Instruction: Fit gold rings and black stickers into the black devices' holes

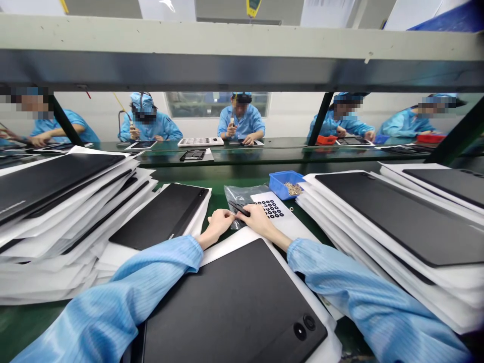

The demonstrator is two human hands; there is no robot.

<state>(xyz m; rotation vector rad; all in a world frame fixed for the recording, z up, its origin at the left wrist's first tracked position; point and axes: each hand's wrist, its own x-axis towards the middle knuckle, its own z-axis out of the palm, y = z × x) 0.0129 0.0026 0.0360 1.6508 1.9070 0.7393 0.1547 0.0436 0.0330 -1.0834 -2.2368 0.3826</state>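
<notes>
Right hand [257, 221] is clenched on black tweezers [239, 208]; the hold of the left hand [218, 225] cannot be told; the black tablet [234, 302] could be scratched if they slip.

Only a narrow strip of green surface [217, 204] lay open ahead of my left hand [218, 227]; a left tablet stack [56, 201] and right tablet stack [397, 222] walled it, and a blue parts bin [285, 184] blocked the way past my right hand [257, 220].

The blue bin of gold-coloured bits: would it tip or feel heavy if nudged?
The blue plastic bin looks low and wide, so it probably would not tip easily. Its gold-coloured parts only cover part of the bottom, so it likely feels light, though they might slide inside.
</notes>
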